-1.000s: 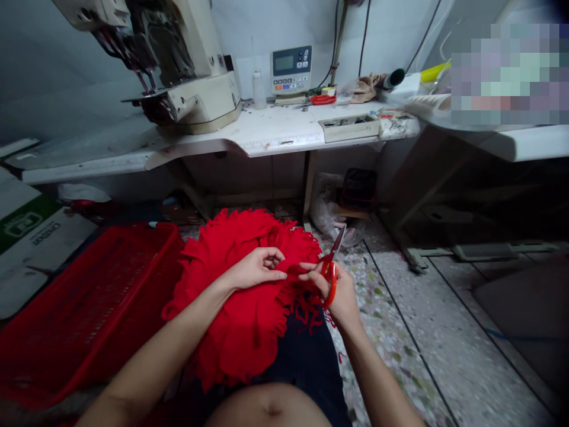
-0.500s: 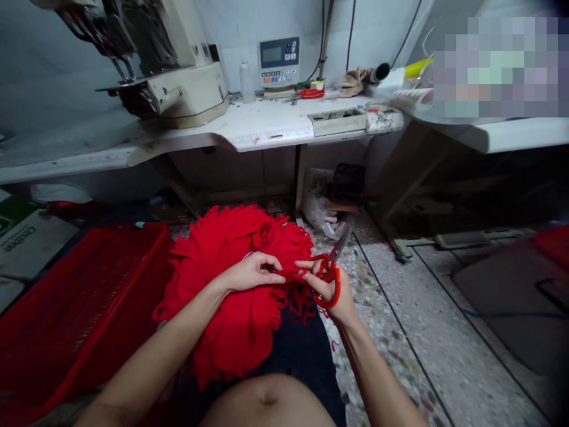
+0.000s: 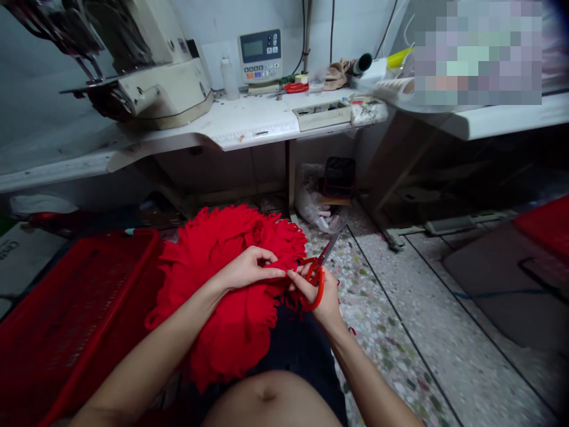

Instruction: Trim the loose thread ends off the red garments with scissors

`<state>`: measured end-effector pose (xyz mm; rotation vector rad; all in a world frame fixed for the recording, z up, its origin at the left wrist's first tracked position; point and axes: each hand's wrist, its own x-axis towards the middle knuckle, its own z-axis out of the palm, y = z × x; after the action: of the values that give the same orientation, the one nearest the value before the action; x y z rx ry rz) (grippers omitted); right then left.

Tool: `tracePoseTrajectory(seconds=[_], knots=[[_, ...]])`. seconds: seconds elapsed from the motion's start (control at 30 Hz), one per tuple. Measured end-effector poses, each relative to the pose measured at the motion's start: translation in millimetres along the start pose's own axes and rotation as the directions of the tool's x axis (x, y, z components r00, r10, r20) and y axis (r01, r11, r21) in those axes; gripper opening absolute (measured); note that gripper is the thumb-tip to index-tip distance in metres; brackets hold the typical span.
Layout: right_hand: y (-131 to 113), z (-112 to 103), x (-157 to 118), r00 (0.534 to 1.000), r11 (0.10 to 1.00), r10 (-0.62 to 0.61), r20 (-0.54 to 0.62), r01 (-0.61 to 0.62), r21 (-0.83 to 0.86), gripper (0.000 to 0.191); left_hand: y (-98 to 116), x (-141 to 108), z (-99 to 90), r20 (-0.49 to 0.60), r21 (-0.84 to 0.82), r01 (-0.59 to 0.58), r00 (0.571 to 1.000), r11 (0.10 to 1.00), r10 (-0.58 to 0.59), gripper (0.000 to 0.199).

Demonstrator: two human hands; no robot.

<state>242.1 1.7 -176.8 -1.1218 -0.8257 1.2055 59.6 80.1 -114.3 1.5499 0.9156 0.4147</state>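
A large bundle of red fabric [image 3: 222, 255] with looped, fringed edges lies across my lap. My left hand [image 3: 253, 268] pinches the fabric at its right side, thumb and forefinger pressed together. Close beside it, my right hand [image 3: 317, 290] has the red-handled scissors [image 3: 319, 279] hooked over its fingers, with the blades pointing up and away to the right. The right thumb and fingertips also touch the fabric's edge next to my left fingertips. Loose red strands hang below the hands.
A red plastic basket [image 3: 84, 296] stands at the left. Ahead, a white worktable [image 3: 262, 127] carries a sewing machine [image 3: 155, 89], a control panel [image 3: 261, 56] and other red-handled scissors [image 3: 296, 88]. A plastic bag [image 3: 313, 201] sits beneath. A grey container [image 3: 493, 290] is at the right.
My right hand has moved left with the scissors, and its fingertips now meet my left fingertips at the fabric. The whole view has shifted slightly, with the table appearing further left.
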Motion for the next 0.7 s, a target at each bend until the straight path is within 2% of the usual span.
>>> tracePoseTrajectory(seconds=[0.07, 0.17, 0.23, 0.37, 0.43, 0.6, 0.7], knots=[[7.6, -6.3, -3.8, 1.000, 1.000, 0.016, 0.015, -0.015, -0.020, 0.047, 1.2, -0.3, -2.4, -0.066, -0.054, 0.032, 0.997, 0.998, -0.036, 0.036], [22.8, -21.7, -17.1, 0.993, 0.986, 0.053, 0.102, -0.036, -0.164, 0.043, 0.2, 0.2, -5.9, -0.164, -0.086, 0.051, 0.984, 0.995, -0.064, 0.039], [32.1, -32.0, -28.7, 0.974, 0.965, 0.081, 0.210, -0.023, -0.263, 0.042, -2.2, 1.4, -7.0, -0.186, -0.086, 0.046, 0.981, 0.995, -0.061, 0.040], [42.0, -42.1, -45.1, 0.916, 0.911, 0.088, 0.391, 0.084, -0.403, 0.034, -5.4, 4.3, -4.9, -0.186, -0.109, 0.055, 0.980, 0.993, -0.075, 0.040], [43.5, -41.7, -45.7, 0.903, 0.884, 0.103, 0.417, 0.109, -0.454, 0.031, -5.3, 5.3, -2.6, -0.161, -0.116, 0.058, 0.984, 0.992, -0.076, 0.038], [42.4, -35.0, -33.4, 0.916, 0.800, 0.081, 0.394, 0.176, -0.574, 0.030, -4.9, 6.4, 1.4, -0.091, -0.116, 0.088, 0.991, 0.989, -0.099, 0.039], [37.4, -31.5, -26.3, 0.916, 0.786, 0.055, 0.397, 0.205, -0.582, 0.030, -5.4, 6.8, 1.2, -0.074, -0.107, 0.091, 0.992, 0.990, -0.099, 0.039]])
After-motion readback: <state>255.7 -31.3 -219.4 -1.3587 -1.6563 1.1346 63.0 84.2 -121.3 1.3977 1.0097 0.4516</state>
